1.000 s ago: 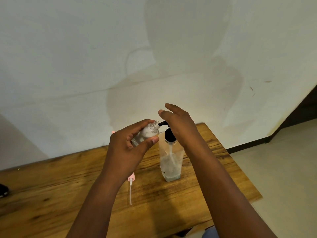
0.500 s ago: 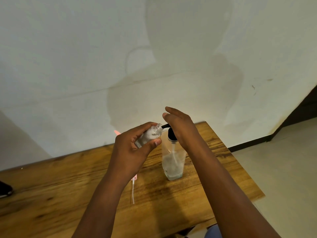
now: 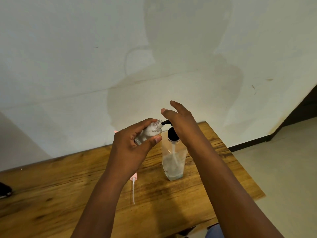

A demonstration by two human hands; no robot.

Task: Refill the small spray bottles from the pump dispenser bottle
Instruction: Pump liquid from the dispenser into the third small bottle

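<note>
The small spray bottle, uncapped and clear with a whitish fill, was held tilted above the wooden surface, its open neck directed right and meeting the tip of the black spout. The left hand gripped it, fingers curled over the top side and thumb pressed along the lower side. The pump dispenser bottle, clear with a small amount of liquid at its base and a dip tube visible inside, stood upright on the surface just right of the left hand. Its black pump head was under the right hand, which lay over the top of it, palm down, with fingers extended and relaxed, holding nothing; whether the palm bore down on the pump could not be determined. A pink spray cap with a white tube lay on the surface near the left wrist, partly hidden by it. A dark object sat at the far left edge of the surface, cut off by the frame. A pale wall stood behind.
</note>
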